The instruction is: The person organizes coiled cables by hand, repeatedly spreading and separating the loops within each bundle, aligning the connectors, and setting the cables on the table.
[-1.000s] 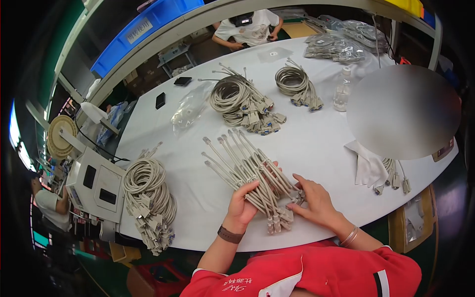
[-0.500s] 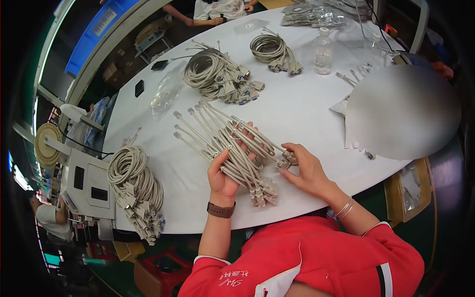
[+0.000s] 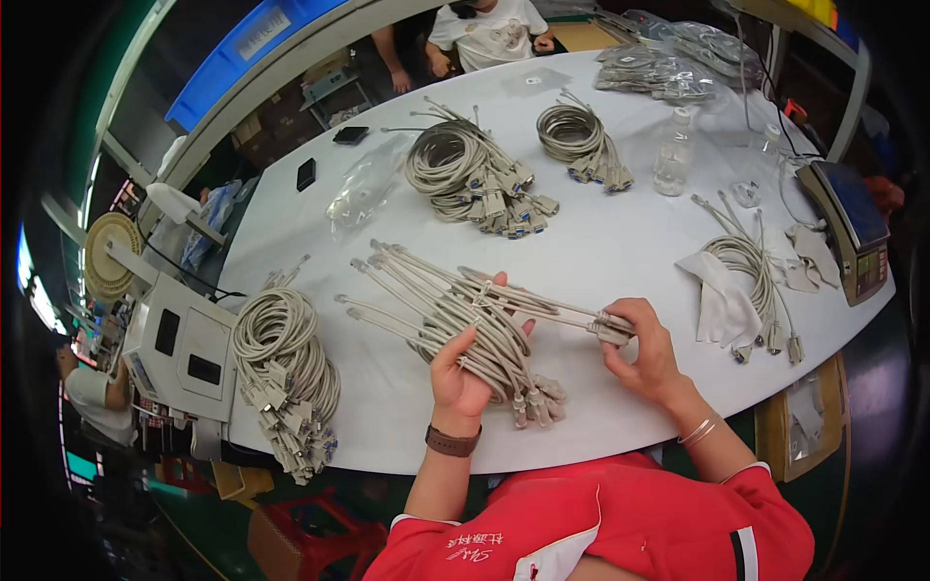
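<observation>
A bunch of grey-beige cables (image 3: 481, 341), coiled and tied, rests in my left hand (image 3: 461, 378). Its fingers wrap round from beneath, partly hidden by the cables, with the thumb on the near side. Clear plugs (image 3: 360, 266) fan out at the far-left end, while grey D-shaped connectors (image 3: 538, 399) hang together at the near end. My right hand (image 3: 651, 358) pinches some connectors (image 3: 612, 327) of the bunch between thumb and fingers, drawn out to the right with their cables stretched straight.
Cable piles lie on the white table at left (image 3: 283, 378), centre back (image 3: 465, 179) and back right (image 3: 586, 150). Cables and white cloth (image 3: 719, 295) lie beside a scale (image 3: 845, 228). Bottles (image 3: 671, 155), bagged cables (image 3: 654, 73) and a machine (image 3: 184, 353) surround these. A person (image 3: 489, 34) sits opposite.
My right hand has moved right, pulling a few connectors away from the bunch. The view has shifted, and the scale and right-hand cables now show.
</observation>
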`<state>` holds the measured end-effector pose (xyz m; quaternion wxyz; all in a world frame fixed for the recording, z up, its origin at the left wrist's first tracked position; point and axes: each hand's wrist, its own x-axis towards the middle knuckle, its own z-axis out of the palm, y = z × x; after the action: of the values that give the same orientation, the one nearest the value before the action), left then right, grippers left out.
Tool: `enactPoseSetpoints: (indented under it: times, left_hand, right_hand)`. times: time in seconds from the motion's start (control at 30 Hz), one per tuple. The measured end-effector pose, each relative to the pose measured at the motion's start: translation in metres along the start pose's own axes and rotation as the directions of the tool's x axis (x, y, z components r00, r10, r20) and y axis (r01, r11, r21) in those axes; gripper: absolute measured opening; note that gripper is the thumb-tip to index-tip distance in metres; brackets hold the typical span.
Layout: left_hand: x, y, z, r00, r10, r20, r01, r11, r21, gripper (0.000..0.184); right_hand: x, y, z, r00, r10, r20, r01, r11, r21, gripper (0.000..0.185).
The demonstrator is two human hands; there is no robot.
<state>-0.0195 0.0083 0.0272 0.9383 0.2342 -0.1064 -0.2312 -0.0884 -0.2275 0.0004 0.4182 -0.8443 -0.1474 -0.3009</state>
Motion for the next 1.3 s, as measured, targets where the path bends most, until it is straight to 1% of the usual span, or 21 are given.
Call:
enactPoseSetpoints:
  times: [0.07, 0.1, 0.2, 0.23, 0.27, 0.37, 0.47, 0.5, 0.53, 0.57, 0.67, 0.7, 0.83, 0.9, 1.0, 1.03, 1.07, 1.1, 1.13, 1.2, 1.3]
  left_hand:
    - [0.004, 0.000, -0.006, 0.998, -0.017, -0.055, 0.013, 0.997, -0.081, 0.070]
    - [0.005, 0.001, -0.007, 0.999, -0.012, -0.039, 0.011, 0.999, -0.037, 0.069]
    - [0.007, 0.000, -0.008, 0.998, -0.007, -0.060, 0.006, 1.000, -0.023, 0.068]
    - [0.009, 0.000, -0.010, 0.999, -0.017, -0.051, 0.009, 0.988, -0.155, 0.063]
    - [0.009, -0.001, -0.010, 0.999, -0.016, -0.044, 0.010, 0.990, -0.142, 0.064]
    - [0.011, -0.002, -0.009, 0.999, -0.021, -0.034, 0.016, 0.992, -0.122, 0.065]
    - [0.011, -0.003, -0.009, 0.998, -0.030, -0.053, 0.024, 0.992, -0.123, 0.066]
    - [0.010, -0.002, -0.008, 0.997, -0.032, -0.063, 0.025, 0.994, -0.109, 0.065]
    - [0.010, -0.002, -0.007, 0.997, -0.034, -0.074, 0.027, 0.995, -0.094, 0.065]
    - [0.010, 0.000, -0.009, 0.996, -0.045, -0.071, 0.038, 0.995, -0.091, 0.065]
    - [0.008, 0.003, -0.015, 0.995, -0.075, -0.065, 0.070, 0.994, -0.078, 0.065]
    - [0.008, 0.004, -0.016, 0.995, -0.076, -0.060, 0.072, 0.995, -0.073, 0.065]
    - [0.007, 0.004, -0.013, 0.997, -0.059, -0.054, 0.058, 0.998, -0.015, 0.065]
    - [0.008, 0.004, -0.015, 0.997, -0.066, -0.039, 0.065, 0.997, -0.032, 0.066]
    - [0.011, 0.006, -0.017, 0.998, -0.045, -0.031, 0.043, 0.995, -0.085, 0.068]
    - [0.011, 0.006, -0.018, 0.999, -0.028, -0.040, 0.024, 0.994, -0.108, 0.070]
    - [0.011, 0.006, -0.019, 0.999, -0.022, -0.026, 0.018, 0.990, -0.141, 0.070]
    - [0.013, 0.005, -0.019, 1.000, -0.017, -0.010, 0.015, 0.985, -0.173, 0.071]
    - [0.015, 0.004, -0.019, 1.000, -0.013, 0.013, 0.015, 0.979, -0.205, 0.072]
    - [0.016, 0.001, -0.017, 1.000, 0.006, 0.016, -0.004, 0.990, -0.140, 0.073]
    - [0.016, -0.001, -0.019, 0.999, 0.036, -0.004, -0.036, 0.993, -0.108, 0.072]
  right_hand:
    - [0.004, 0.004, -0.003, 1.000, 0.005, 0.026, -0.005, 1.000, -0.001, 0.051]
    - [0.006, 0.004, -0.003, 1.000, -0.007, 0.026, 0.007, 1.000, -0.020, 0.052]
    - [0.010, 0.005, -0.006, 0.999, -0.036, 0.036, 0.038, 0.998, -0.056, 0.054]
    - [0.011, 0.005, -0.006, 0.998, -0.056, 0.027, 0.058, 0.996, -0.075, 0.053]
    - [0.011, 0.006, -0.006, 0.997, -0.076, 0.018, 0.077, 0.993, -0.091, 0.052]
    - [0.014, 0.009, -0.011, 0.983, -0.186, -0.001, 0.183, 0.967, -0.179, 0.045]
    - [0.017, 0.014, -0.017, 0.982, -0.186, -0.026, 0.175, 0.956, -0.236, 0.027]
    - [0.018, 0.014, -0.018, 0.996, 0.090, 0.002, -0.090, 0.996, -0.009, 0.024]
    - [0.020, 0.013, -0.019, 0.934, 0.348, 0.087, -0.358, 0.911, 0.205, 0.025]
    - [0.020, 0.013, -0.021, 0.802, 0.554, 0.222, -0.595, 0.710, 0.377, 0.030]
    - [0.031, 0.026, -0.030, 0.609, 0.589, 0.531, -0.790, 0.390, 0.473, 0.043]
    - [0.032, 0.027, -0.030, 0.564, 0.595, 0.572, -0.821, 0.329, 0.467, 0.041]
    - [0.032, 0.033, -0.026, 0.540, 0.550, 0.637, -0.833, 0.238, 0.499, 0.041]
    - [0.030, 0.036, -0.028, 0.541, 0.536, 0.648, -0.830, 0.215, 0.515, 0.039]
    - [0.026, 0.027, -0.022, 0.746, 0.480, 0.461, -0.665, 0.547, 0.508, 0.027]
    - [0.025, 0.023, -0.021, 0.853, 0.373, 0.366, -0.500, 0.787, 0.362, 0.025]
    - [0.024, 0.019, -0.022, 0.928, 0.224, 0.298, -0.285, 0.942, 0.179, 0.026]
    - [0.022, 0.016, -0.020, 0.965, 0.046, 0.258, -0.041, 0.999, -0.025, 0.030]
    - [0.021, 0.012, -0.014, 0.976, 0.012, 0.218, 0.022, 0.988, -0.154, 0.033]
    - [0.017, 0.001, -0.003, 0.987, -0.073, 0.140, 0.127, 0.898, -0.422, 0.041]
    - [0.004, -0.022, 0.009, 0.988, 0.004, 0.152, 0.023, 0.984, -0.174, 0.048]
